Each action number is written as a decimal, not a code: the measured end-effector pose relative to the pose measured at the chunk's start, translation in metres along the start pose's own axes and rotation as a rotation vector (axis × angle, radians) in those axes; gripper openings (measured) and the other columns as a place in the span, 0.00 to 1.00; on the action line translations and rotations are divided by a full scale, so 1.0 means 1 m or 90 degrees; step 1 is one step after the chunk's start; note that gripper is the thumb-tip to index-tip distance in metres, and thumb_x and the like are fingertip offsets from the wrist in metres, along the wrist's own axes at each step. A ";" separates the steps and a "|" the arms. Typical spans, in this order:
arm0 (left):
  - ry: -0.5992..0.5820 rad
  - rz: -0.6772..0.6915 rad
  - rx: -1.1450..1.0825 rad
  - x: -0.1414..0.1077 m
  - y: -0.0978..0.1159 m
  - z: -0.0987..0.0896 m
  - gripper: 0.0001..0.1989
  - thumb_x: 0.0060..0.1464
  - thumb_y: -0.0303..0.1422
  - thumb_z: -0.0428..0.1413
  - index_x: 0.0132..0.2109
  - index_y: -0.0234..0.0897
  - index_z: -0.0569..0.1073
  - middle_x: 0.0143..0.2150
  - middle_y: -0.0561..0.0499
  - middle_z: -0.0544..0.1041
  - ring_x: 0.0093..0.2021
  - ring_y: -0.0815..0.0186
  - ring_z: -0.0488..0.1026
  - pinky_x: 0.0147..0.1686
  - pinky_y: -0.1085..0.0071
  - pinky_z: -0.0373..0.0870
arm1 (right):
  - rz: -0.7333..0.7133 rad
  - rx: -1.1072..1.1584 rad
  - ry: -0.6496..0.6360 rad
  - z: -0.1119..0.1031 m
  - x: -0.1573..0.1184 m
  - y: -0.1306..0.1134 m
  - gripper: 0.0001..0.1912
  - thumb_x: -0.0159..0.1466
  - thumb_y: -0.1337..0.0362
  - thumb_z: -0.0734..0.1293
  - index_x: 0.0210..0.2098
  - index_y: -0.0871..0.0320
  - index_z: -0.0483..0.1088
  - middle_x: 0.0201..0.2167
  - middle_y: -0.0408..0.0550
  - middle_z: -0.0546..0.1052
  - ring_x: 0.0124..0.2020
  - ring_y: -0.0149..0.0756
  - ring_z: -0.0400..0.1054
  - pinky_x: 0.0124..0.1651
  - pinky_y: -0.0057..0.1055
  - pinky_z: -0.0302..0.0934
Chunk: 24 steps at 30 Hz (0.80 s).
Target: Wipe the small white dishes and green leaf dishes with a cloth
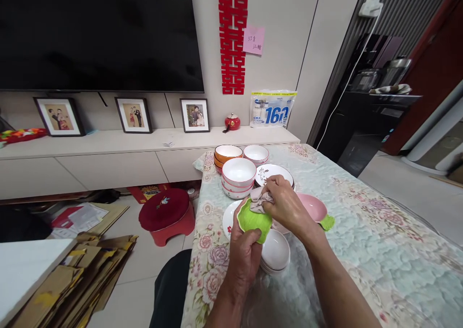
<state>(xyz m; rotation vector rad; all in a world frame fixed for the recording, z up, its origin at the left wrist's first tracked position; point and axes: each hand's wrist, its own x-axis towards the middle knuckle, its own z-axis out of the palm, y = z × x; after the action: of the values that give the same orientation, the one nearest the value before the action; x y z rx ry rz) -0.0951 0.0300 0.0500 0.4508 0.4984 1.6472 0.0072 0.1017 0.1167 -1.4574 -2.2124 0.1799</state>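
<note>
The left hand (245,252) grips a bright green, ripple-edged dish (250,224), thumb laid across its face and fingers around its left edge. The right hand (283,198) pinches a crumpled pale pinkish-grey cloth (259,201) against the dish's upper edge, so the dish sits between both hands, above the table (213,289) with its floral quilted cover. Just right of the left hand stands a stack of small plain white bowls (276,249). Partly hidden behind that hand and the dish is a white plate with a red flower (227,218). Beyond the hands rise red-rimmed white bowls (239,172), stacked; farther off are stacked orange bowls with white insides (228,152). Just beyond the right hand lie dark-rimmed white plates with a brown floral pattern (278,173). Beside its wrist, to the right, is a pink bowl with a green leaf-shaped handle (314,206).
</note>
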 end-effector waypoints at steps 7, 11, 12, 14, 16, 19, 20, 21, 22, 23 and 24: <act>0.018 -0.011 0.004 0.003 0.004 -0.003 0.39 0.39 0.23 0.58 0.62 0.43 0.67 0.53 0.46 0.79 0.52 0.53 0.76 0.54 0.57 0.70 | 0.115 0.086 0.042 0.005 0.006 0.008 0.15 0.54 0.73 0.63 0.40 0.57 0.71 0.34 0.48 0.77 0.34 0.40 0.70 0.36 0.31 0.57; 0.033 -0.034 -0.029 0.006 0.010 -0.006 0.38 0.40 0.24 0.59 0.62 0.43 0.67 0.52 0.45 0.79 0.51 0.51 0.77 0.54 0.52 0.71 | 0.135 0.214 0.091 -0.004 0.007 0.024 0.19 0.55 0.71 0.61 0.45 0.54 0.75 0.39 0.45 0.80 0.37 0.39 0.72 0.40 0.32 0.62; 0.035 -0.035 -0.035 0.006 0.010 -0.006 0.38 0.40 0.24 0.59 0.62 0.43 0.67 0.52 0.46 0.79 0.51 0.50 0.77 0.54 0.51 0.71 | 0.116 0.226 0.100 -0.006 0.006 0.027 0.20 0.56 0.71 0.61 0.45 0.54 0.75 0.41 0.45 0.80 0.41 0.40 0.73 0.43 0.32 0.62; 0.028 -0.037 -0.037 0.006 0.010 -0.006 0.37 0.41 0.24 0.58 0.62 0.42 0.67 0.53 0.46 0.79 0.52 0.50 0.76 0.55 0.50 0.70 | 0.062 0.245 0.075 -0.010 0.004 0.030 0.19 0.58 0.69 0.62 0.46 0.53 0.76 0.46 0.46 0.79 0.47 0.40 0.72 0.49 0.34 0.62; 0.007 -0.043 -0.030 0.005 0.010 -0.005 0.36 0.41 0.24 0.58 0.61 0.42 0.68 0.53 0.45 0.79 0.52 0.50 0.76 0.55 0.51 0.70 | 0.003 0.259 0.000 -0.009 0.002 0.029 0.20 0.59 0.65 0.65 0.51 0.53 0.75 0.51 0.47 0.77 0.51 0.42 0.71 0.52 0.35 0.61; -0.031 -0.055 0.000 0.004 0.008 -0.003 0.36 0.41 0.24 0.58 0.60 0.42 0.69 0.54 0.45 0.78 0.54 0.50 0.75 0.56 0.54 0.70 | -0.052 0.209 -0.091 -0.004 0.001 0.023 0.25 0.56 0.63 0.71 0.55 0.53 0.73 0.51 0.50 0.77 0.51 0.45 0.70 0.53 0.38 0.61; -0.038 -0.058 0.013 0.003 0.008 -0.003 0.36 0.40 0.24 0.58 0.60 0.42 0.69 0.54 0.45 0.78 0.54 0.50 0.75 0.56 0.54 0.70 | -0.055 0.185 -0.100 -0.002 0.001 0.021 0.24 0.56 0.64 0.71 0.52 0.54 0.74 0.49 0.50 0.78 0.49 0.44 0.71 0.51 0.38 0.62; -0.041 -0.059 0.022 0.003 0.008 -0.003 0.36 0.40 0.25 0.58 0.60 0.42 0.69 0.54 0.45 0.78 0.54 0.50 0.74 0.55 0.54 0.70 | -0.052 0.166 -0.099 0.000 0.002 0.019 0.20 0.55 0.65 0.71 0.48 0.54 0.75 0.45 0.49 0.79 0.46 0.44 0.72 0.48 0.37 0.62; -0.043 -0.060 0.026 0.003 0.009 -0.004 0.36 0.41 0.25 0.58 0.60 0.42 0.69 0.54 0.45 0.78 0.54 0.51 0.74 0.55 0.54 0.70 | -0.045 0.153 -0.093 0.001 0.002 0.017 0.15 0.56 0.65 0.71 0.44 0.54 0.76 0.41 0.48 0.79 0.43 0.42 0.72 0.45 0.35 0.62; -0.043 -0.059 0.026 0.003 0.009 -0.004 0.36 0.41 0.26 0.58 0.61 0.42 0.68 0.54 0.45 0.78 0.54 0.51 0.74 0.55 0.54 0.70 | -0.035 0.150 -0.082 0.002 0.003 0.016 0.11 0.56 0.65 0.70 0.40 0.54 0.76 0.38 0.46 0.79 0.39 0.40 0.72 0.42 0.33 0.62; -0.042 -0.058 0.022 0.003 0.010 -0.004 0.35 0.42 0.26 0.59 0.61 0.42 0.67 0.54 0.45 0.78 0.53 0.51 0.75 0.54 0.54 0.71 | -0.022 0.155 -0.071 0.002 0.002 0.016 0.08 0.57 0.65 0.70 0.38 0.54 0.76 0.35 0.44 0.79 0.37 0.39 0.71 0.39 0.32 0.61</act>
<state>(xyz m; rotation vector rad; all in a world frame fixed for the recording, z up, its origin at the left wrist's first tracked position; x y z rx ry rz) -0.1059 0.0316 0.0520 0.4995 0.4914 1.5340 0.0186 0.1109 0.1098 -1.3036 -2.2102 0.5121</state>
